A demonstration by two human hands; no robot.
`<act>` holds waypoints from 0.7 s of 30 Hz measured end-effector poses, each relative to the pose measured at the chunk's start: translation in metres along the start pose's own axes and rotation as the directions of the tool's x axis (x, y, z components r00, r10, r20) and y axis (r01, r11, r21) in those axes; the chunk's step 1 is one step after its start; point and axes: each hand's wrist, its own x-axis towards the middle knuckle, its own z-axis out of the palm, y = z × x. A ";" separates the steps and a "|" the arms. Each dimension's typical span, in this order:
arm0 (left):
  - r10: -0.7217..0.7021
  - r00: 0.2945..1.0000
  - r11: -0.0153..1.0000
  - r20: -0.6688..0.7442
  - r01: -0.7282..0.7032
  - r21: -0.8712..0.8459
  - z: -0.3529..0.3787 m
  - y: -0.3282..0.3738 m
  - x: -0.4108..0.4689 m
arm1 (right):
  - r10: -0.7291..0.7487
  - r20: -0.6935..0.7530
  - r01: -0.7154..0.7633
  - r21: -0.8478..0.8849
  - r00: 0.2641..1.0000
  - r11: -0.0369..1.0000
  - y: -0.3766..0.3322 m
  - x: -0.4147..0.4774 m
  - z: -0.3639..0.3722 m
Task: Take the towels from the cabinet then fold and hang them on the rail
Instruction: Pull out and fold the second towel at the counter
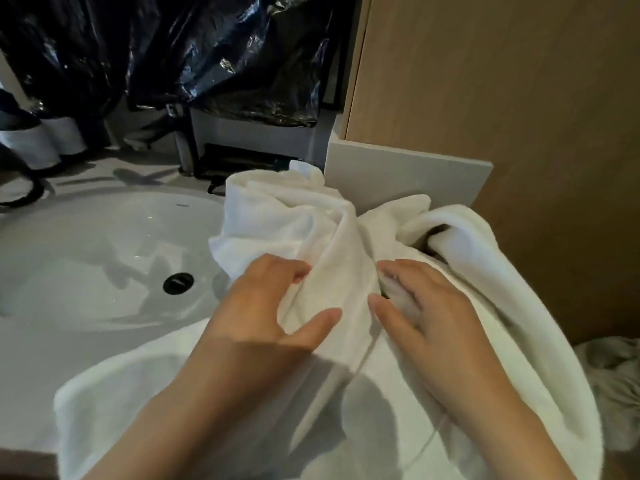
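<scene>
I read this as the start of the fold. The towel (311, 220) is out of the cabinet and lies bunched on the surface (104, 168) just right of the sink (86, 237), its near part draping over the front edge toward me. My left hand (263, 317) has its grip clamped on a raised ridge of cloth, fingers tucked in on one side and thumb on the other. My right hand (429, 317) lies on the cloth beside it, blurred, so I cannot tell whether its grip has closed. Next, I judge, I must find two corners and spread the towel flat. No rail is in view.
</scene>
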 end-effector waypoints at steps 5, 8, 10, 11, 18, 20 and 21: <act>0.099 0.994 0.995 -0.050 -0.098 0.016 0.008 -0.013 -0.017 | -0.085 -0.189 0.095 0.043 0.978 0.995 0.007 -0.003 0.021; 0.140 0.989 0.990 -0.047 -0.139 0.011 0.009 -0.018 -0.038 | -0.118 -0.269 0.142 0.071 0.956 0.987 0.007 -0.010 0.026; 0.152 0.988 0.988 -0.027 -0.151 0.035 0.001 -0.017 -0.051 | -0.121 -0.280 0.148 0.077 0.952 0.986 0.002 -0.019 0.021; 0.165 0.986 0.985 -0.020 -0.164 0.052 -0.004 -0.016 -0.057 | -0.124 -0.273 0.150 0.076 0.954 0.986 -0.001 -0.025 0.019; 0.193 0.979 0.977 -0.063 -0.186 0.104 -0.025 -0.023 -0.086 | -0.215 -0.132 0.216 -0.009 0.968 0.976 -0.022 -0.064 0.025; 0.189 0.978 0.977 -0.084 -0.179 0.118 -0.027 -0.027 -0.095 | -0.201 -0.108 0.203 0.014 0.974 0.979 -0.026 -0.068 0.026; 0.192 0.977 0.976 -0.091 -0.180 0.126 -0.029 -0.029 -0.098 | -0.192 -0.105 0.196 0.035 0.976 0.980 -0.028 -0.070 0.026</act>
